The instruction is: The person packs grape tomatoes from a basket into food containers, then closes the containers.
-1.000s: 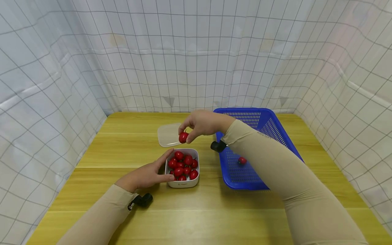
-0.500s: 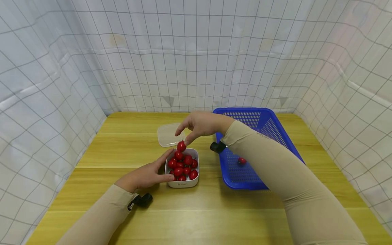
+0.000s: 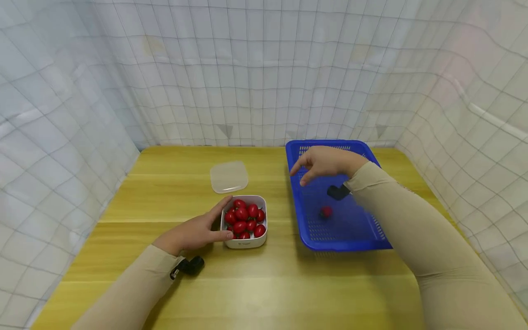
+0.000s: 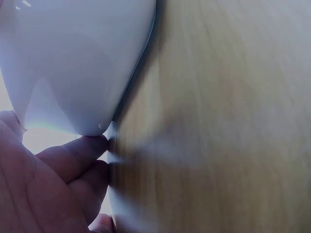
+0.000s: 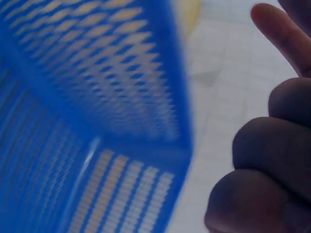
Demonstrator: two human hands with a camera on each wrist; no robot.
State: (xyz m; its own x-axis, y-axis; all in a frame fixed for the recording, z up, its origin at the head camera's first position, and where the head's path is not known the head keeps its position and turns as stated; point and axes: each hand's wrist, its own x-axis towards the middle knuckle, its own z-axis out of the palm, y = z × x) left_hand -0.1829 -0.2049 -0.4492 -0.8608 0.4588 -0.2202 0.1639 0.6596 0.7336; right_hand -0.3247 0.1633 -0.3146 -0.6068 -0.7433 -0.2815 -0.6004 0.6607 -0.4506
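My left hand (image 3: 191,234) grips the left side of a small white square container (image 3: 246,244), thumb at the near corner and fingers at the far corner. The container's smooth outer wall (image 4: 82,58) fills the upper left of the left wrist view. Inside it lie several cherry tomatoes (image 3: 241,213). Above the left part of a blue plastic basket (image 3: 302,215) hovers my right hand (image 3: 326,161), thumb and index finger apart with nothing between them. One cherry tomato (image 3: 326,211) lies low in the basket. The right wrist view shows the basket's perforated walls (image 5: 126,77) beside my curled lower fingers.
A clear flat lid (image 3: 229,177) lies on the wooden table (image 3: 255,284) behind the container. White cloth (image 3: 264,82) with a grid pattern surrounds the table at the back and sides.
My right hand has let go of a cherry tomato, which dropped into the container, and has moved right to over the basket. My left hand stays on the container. The head view has tilted slightly.
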